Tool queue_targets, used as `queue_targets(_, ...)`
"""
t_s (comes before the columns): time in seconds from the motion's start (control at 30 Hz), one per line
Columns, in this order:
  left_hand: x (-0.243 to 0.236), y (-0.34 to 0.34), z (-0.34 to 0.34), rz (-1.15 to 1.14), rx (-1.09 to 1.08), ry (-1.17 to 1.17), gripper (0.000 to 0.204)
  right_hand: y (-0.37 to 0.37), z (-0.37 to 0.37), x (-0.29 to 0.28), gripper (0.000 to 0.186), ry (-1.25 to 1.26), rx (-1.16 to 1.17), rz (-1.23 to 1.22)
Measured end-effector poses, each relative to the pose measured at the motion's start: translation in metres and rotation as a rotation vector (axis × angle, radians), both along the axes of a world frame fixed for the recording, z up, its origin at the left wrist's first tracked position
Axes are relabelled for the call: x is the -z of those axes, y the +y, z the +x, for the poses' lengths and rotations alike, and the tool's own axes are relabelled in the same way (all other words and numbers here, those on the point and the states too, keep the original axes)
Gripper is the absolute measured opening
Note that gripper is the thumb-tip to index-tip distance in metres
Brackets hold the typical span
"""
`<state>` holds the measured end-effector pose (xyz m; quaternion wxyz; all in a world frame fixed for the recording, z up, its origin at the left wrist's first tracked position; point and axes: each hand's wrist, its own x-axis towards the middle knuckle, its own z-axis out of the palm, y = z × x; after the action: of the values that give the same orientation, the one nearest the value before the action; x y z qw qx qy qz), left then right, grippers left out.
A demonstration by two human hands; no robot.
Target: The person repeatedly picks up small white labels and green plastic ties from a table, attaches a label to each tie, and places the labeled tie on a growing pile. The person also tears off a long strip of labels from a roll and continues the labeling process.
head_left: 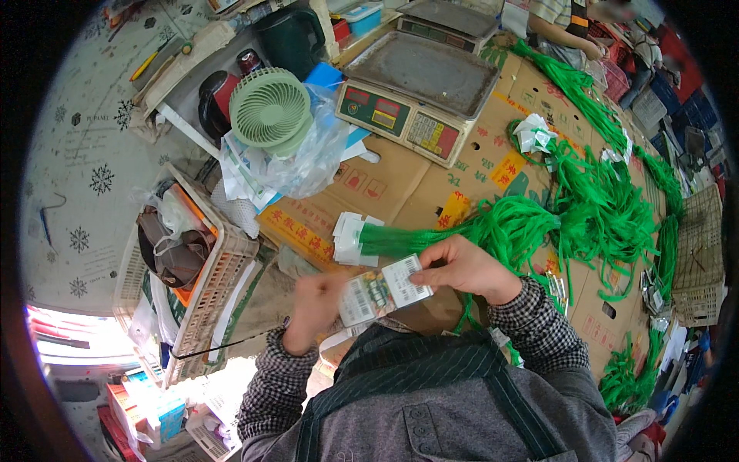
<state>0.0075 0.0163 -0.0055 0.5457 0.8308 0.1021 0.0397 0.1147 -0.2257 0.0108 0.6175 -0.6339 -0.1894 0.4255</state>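
Note:
My right hand [469, 271] pinches the corner of a white label [406, 282] printed with a barcode, thumb and fingers closed on it. Beside and partly under that label is a second one with a coloured picture [369, 299]. My left hand [314, 304] is at the left edge of these labels, its fingers smeared by motion, so its grip cannot be made out. Just beyond the labels lies a bundle of green mesh net bags [416, 240] with white tags [349, 239] at its left end.
More green net bags [604, 204] lie across the cardboard-covered table [392, 173]. At the back stand a weighing scale [423, 73] and a pale green fan [271, 112]. A plastic crate [219, 266] is at the left. Another person's arm [558, 35] shows at the far right.

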Motion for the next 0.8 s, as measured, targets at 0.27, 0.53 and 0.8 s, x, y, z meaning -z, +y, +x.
queue_targets(0.27, -0.034, 0.013, -0.027, -0.424, 0.357, 0.243, 0.02, 0.005, -0.015, -0.007, 0.012, -0.281, 0.151, -0.111)
queue_targets(0.53, -0.034, -0.027, -0.018, -0.358, 0.197, 0.224, 0.035, 0.014, -0.032, -0.017, 0.015, -0.352, 0.129, 0.019)
queue_targets(0.8, -0.027, -0.039, -0.017, -0.359, 0.173, 0.059, 0.027, 0.013, -0.031, -0.02, 0.012, -0.268, 0.064, 0.046)
